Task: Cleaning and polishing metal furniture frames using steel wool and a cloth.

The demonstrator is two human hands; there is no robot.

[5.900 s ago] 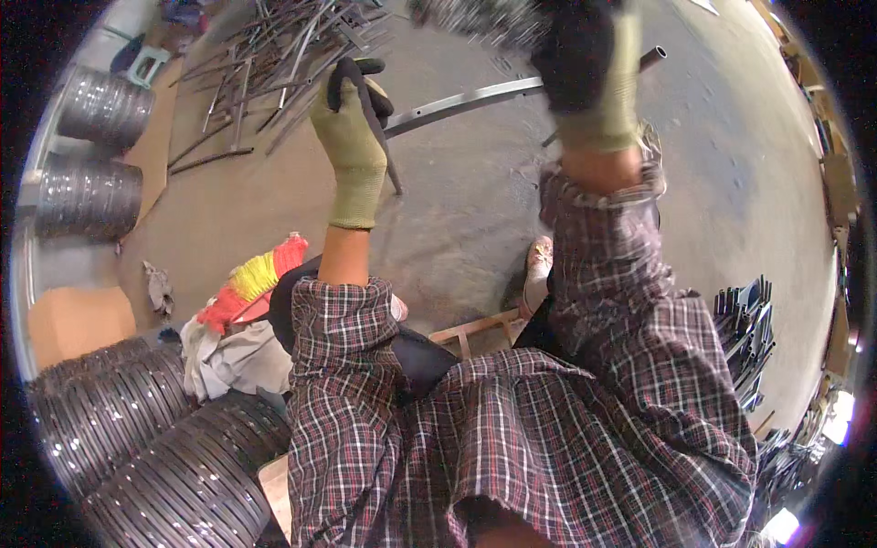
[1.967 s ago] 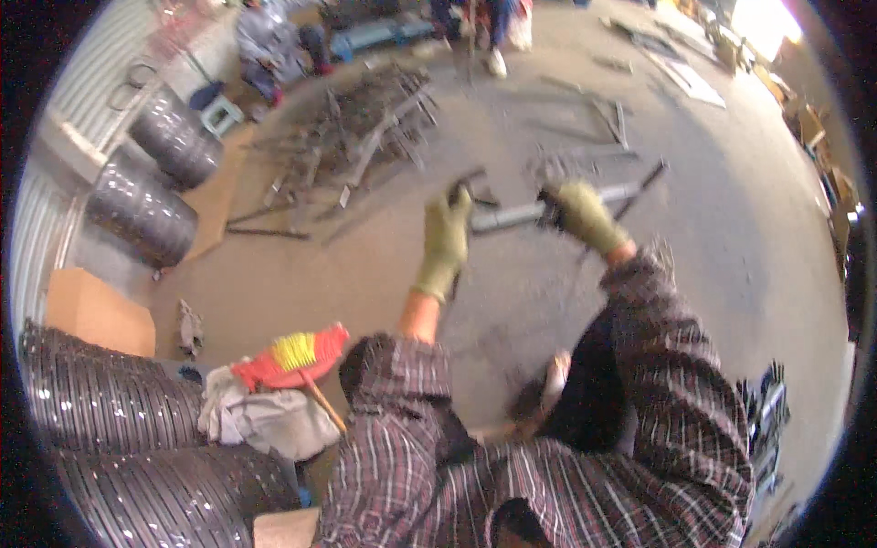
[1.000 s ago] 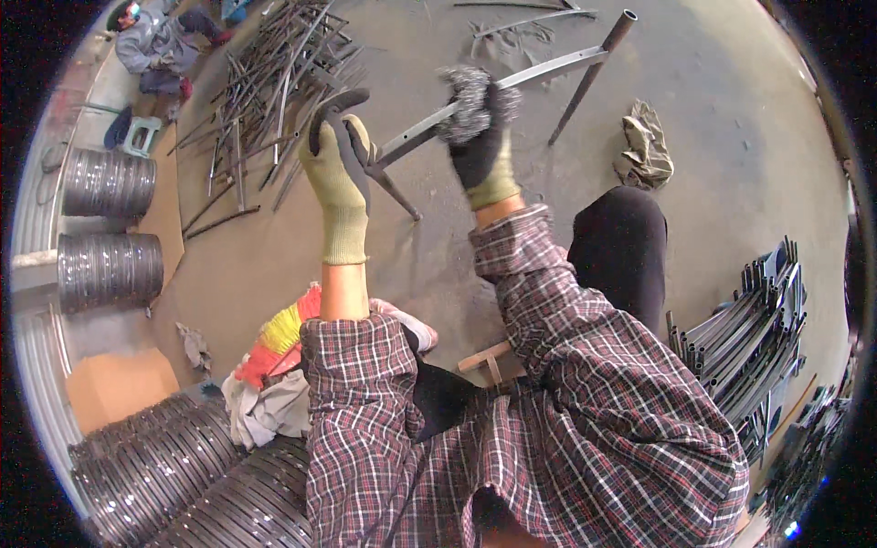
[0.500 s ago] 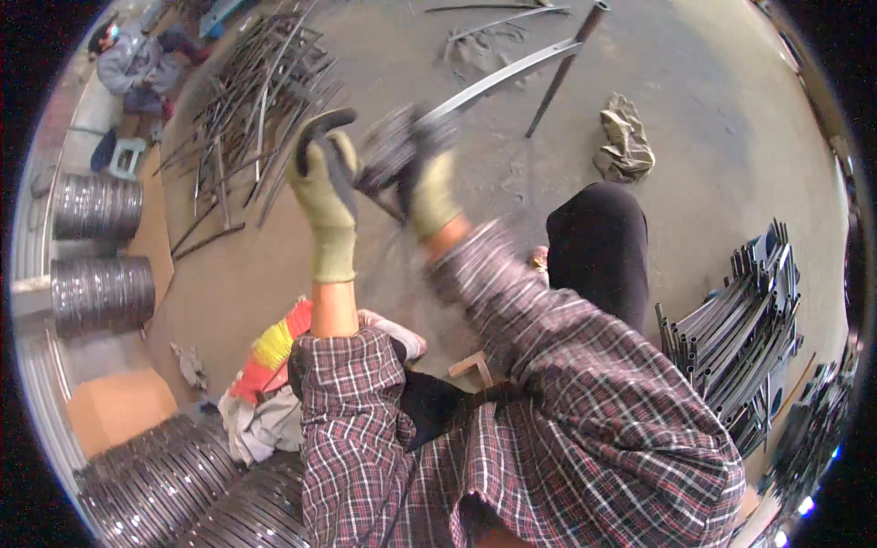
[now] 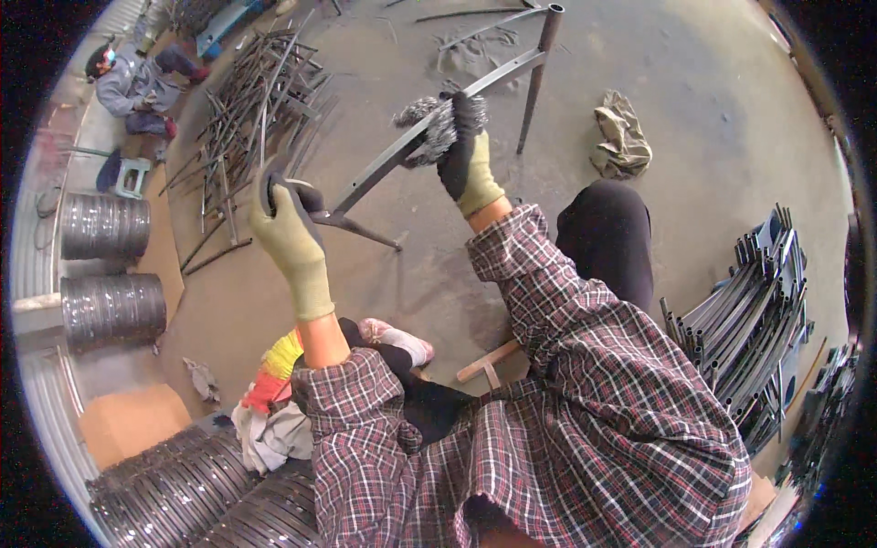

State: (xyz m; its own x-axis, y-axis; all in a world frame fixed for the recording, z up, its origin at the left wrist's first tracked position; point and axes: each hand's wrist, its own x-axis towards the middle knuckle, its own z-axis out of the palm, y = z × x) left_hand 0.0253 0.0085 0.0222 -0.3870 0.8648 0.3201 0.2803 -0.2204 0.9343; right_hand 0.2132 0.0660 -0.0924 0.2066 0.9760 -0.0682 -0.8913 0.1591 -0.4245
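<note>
While the left hand point(image 5: 290, 219) clenched the near end of the metal frame point(image 5: 388, 164), fingers curled round it, the right hand point(image 5: 466, 160) was wrapped about a grey wiry pad point(image 5: 440, 142) and held it against the crossbar point(image 5: 501, 78). The frame ran from the left grip past the right, and neither hand held its far end, so a hard push on the pad could have twisted it in the left palm. Sliding too far beyond the right grip could have knocked the knuckles on the far tube point(image 5: 538, 82), and loose strands might have snagged at its joint.

Counted, there were one pad and one frame with two tubes, the near tube point(image 5: 365, 231) emerging just right of the left grip. Two dark wrapped rolls point(image 5: 105, 226) stood well left of the left hand, with one pale stool point(image 5: 133, 178) beyond them. One crumpled cloth point(image 5: 621, 137) lay right of the right grip. The heaped metal pieces point(image 5: 265, 100) beyond the left hand and the bundled tubes point(image 5: 749, 310) right of the right hand overlapped too much to count.
</note>
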